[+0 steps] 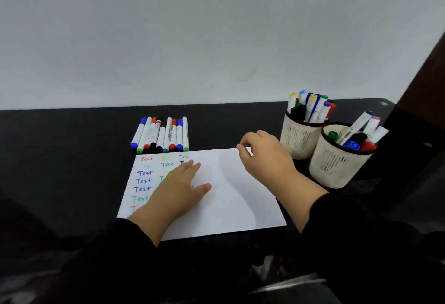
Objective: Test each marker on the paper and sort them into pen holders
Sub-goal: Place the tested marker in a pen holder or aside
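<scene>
Resting our left hand point(178, 187) flat on the sheet of paper point(231, 197), we are keeping its fingers straight and close together, thumb spread to the side, palm down over the middle columns of writing. A dark sleeve point(115, 255) is covering that forearm up to the wrist. Our right hand point(261, 156) is hovering at the paper's far right corner, wrist bent, with the fingers curled downward; the fingertips seem to be touching or pinching the corner edge, though we cannot tell for sure whether they are gripping it. Neither hand is holding a marker.

The paper is lying on the black table point(72, 159), and the word "Test" is showing on its left part in red, blue, green, yellow and black ink.

Two pale slatted pen holders are standing to the right of the paper, touching or nearly touching each other. The far holder point(299, 135) is packed with upright markers, their caps showing yellow, light blue, dark blue, green, purple, red and black. The near holder point(337, 159) is carrying fewer, leaning loosely, with blue, pink, green and red caps visible.

A row of markers point(160, 135) is lying side by side on the table just beyond the paper's far left edge, caps pointing toward us.
</scene>
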Demonstrator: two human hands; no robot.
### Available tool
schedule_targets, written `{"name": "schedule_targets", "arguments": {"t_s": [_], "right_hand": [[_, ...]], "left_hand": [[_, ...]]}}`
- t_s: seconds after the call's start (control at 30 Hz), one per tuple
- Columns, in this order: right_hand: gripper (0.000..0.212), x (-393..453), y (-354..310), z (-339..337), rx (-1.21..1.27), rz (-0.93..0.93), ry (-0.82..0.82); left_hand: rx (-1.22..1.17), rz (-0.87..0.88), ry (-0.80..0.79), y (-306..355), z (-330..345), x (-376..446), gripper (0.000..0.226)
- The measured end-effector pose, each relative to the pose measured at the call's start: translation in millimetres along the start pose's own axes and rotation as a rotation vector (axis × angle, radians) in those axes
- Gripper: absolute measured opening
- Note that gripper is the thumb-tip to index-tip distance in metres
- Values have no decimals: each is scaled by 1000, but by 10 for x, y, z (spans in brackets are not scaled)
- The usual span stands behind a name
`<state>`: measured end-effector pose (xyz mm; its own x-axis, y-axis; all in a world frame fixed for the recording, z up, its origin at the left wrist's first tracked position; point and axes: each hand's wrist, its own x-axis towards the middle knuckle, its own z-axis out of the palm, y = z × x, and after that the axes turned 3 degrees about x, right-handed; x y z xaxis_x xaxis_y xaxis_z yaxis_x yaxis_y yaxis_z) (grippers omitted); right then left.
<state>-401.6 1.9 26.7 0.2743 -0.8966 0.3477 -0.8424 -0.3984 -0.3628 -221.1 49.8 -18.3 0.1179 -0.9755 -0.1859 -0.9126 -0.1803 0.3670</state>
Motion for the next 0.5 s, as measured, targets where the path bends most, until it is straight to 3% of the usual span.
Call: {"name": "schedule_targets", "arguments": {"t_s": [0.3,0.5], "right_hand": [[26,537,-435,720,102,-24,-310],[40,861,-581,1033,86,-107,-366]], "left_hand": [[-5,-94,-30,-681,-343,-24,70],[1,-88,-71,-825,-330,34,72]]}}
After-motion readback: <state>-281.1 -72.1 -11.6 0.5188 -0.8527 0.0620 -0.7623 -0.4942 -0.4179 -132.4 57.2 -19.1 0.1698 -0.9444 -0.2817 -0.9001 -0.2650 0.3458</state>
